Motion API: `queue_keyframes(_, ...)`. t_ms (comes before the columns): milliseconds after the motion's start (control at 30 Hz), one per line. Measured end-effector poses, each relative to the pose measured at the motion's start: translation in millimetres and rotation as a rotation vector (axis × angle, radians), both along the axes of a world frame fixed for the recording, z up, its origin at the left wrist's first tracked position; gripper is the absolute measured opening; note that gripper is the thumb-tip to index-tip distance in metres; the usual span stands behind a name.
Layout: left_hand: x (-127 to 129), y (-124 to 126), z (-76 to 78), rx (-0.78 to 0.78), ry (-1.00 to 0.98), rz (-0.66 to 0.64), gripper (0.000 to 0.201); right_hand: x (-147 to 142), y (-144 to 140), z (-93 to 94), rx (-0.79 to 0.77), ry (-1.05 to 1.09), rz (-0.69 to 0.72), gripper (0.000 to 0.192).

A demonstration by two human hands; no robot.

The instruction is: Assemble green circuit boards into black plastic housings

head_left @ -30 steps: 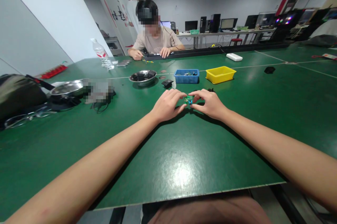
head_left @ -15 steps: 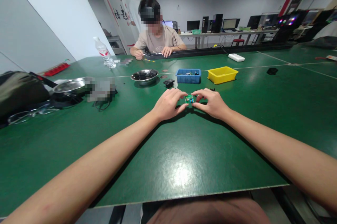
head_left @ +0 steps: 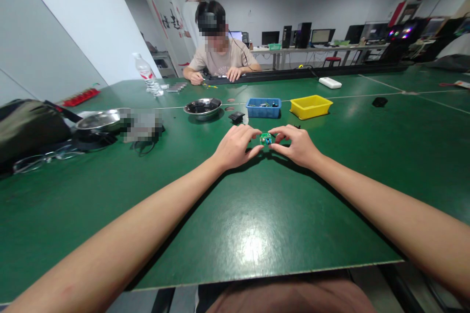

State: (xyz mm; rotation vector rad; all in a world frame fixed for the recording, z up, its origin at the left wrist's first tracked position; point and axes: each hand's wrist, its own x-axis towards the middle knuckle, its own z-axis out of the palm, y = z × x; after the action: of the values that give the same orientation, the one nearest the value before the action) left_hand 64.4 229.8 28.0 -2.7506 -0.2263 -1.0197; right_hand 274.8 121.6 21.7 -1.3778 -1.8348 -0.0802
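Not much has changed since a moment ago — both hands stay in the same spot with the same small part between them, and the view has only shifted a tiny bit, so the trays sit a little higher in the picture.

The tabletop (head_left: 257, 234) is big, green and shiny, with a bright patch of light near its near edge. Toward the middle sit a blue tray (head_left: 263, 107) and a yellow tray (head_left: 310, 106) side by side, and a metal bowl (head_left: 203, 107) to the left of them. A small black block (head_left: 236, 117) lies just in front of the blue tray. Near the left edge there is a dark bag (head_left: 29, 129), another metal bowl (head_left: 98, 121) and a water bottle (head_left: 148, 76). At the far edge another person (head_left: 219, 58) sits and works with both hands on the top — one more person stands behind. Desks with computer screens line the back wall.

The little green board (head_left: 265, 138) is near the middle of the tabletop, held just above it, in front of the blue tray. The left hand (head_left: 235, 146) pinches its left side with curled fingers, and the right hand (head_left: 297, 145) pinches its right side the same way. Both hands are almost closed around it, fingertips nearly meeting.
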Motion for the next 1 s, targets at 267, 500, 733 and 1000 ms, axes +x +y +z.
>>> queue_keyframes(267, -0.2, -0.7, 0.9, 0.024, -0.035, 0.005, 0.028, -0.1, -0.6, 0.7, -0.022, 0.024, 0.014, 0.029)
queue_keyframes(500, -1.6, -1.0, 3.1, 0.059, -0.033, -0.01, 0.024, -0.9, -0.6, 0.2, -0.016, 0.043, 0.009, 0.027)
queue_keyframes(733, -1.2, -1.9, 3.8, 0.137, -0.05, -0.045, 0.019, -1.8, -0.7, 0.3, -0.013, 0.053, 0.025, 0.026)
queue_keyframes(1000, -0.1, -4.0, 5.4, 0.175, -0.058, -0.087, 0.015, -1.8, -1.0, 0.0, -0.027, 0.06, 0.014, 0.025)
